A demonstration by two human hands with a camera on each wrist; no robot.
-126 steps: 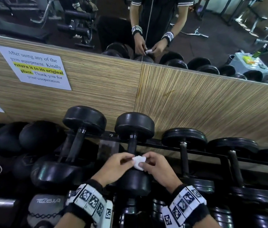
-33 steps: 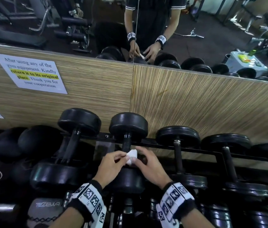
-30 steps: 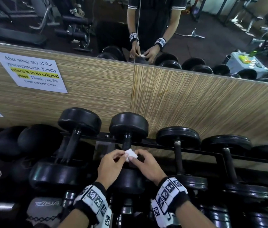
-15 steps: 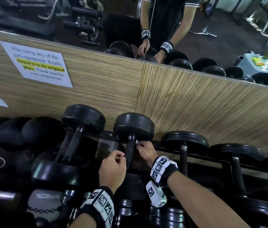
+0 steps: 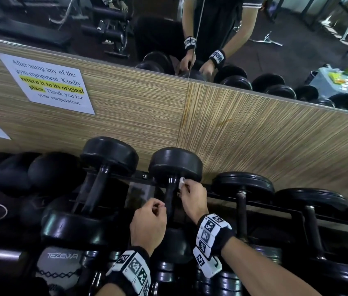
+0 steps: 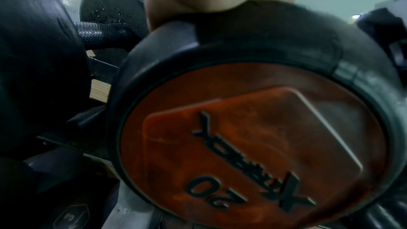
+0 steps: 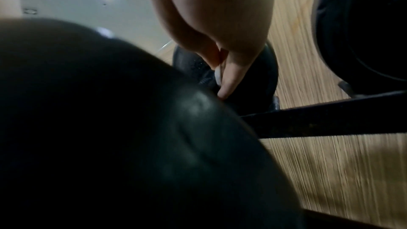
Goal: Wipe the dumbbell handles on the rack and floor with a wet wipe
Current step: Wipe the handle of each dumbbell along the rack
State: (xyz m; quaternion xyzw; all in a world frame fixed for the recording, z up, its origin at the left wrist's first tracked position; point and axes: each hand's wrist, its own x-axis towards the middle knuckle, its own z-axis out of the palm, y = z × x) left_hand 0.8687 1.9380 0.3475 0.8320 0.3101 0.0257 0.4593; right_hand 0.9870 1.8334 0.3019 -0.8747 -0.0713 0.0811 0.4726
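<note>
Rack [image 5: 141,178] — right hand [image 5: 193,199] pinches white wipe [image 5: 181,182] at handle [image 5: 169,195]; left hand [image 5: 148,223] curled, seemingly empty.

Right hand [image 5: 193,199] reaches forward, fingers [image 5: 188,186] pinching the wet wipe [image 5: 181,182]; left hand [image 5: 148,223] curled behind.

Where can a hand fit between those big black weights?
Widest gap: between the left dumbbell handle and the middle dumbbell handle, beyond the left hand. Right of the middle one, the right hand with the wet wipe fills the space. The far-left weights are packed tight.
</note>
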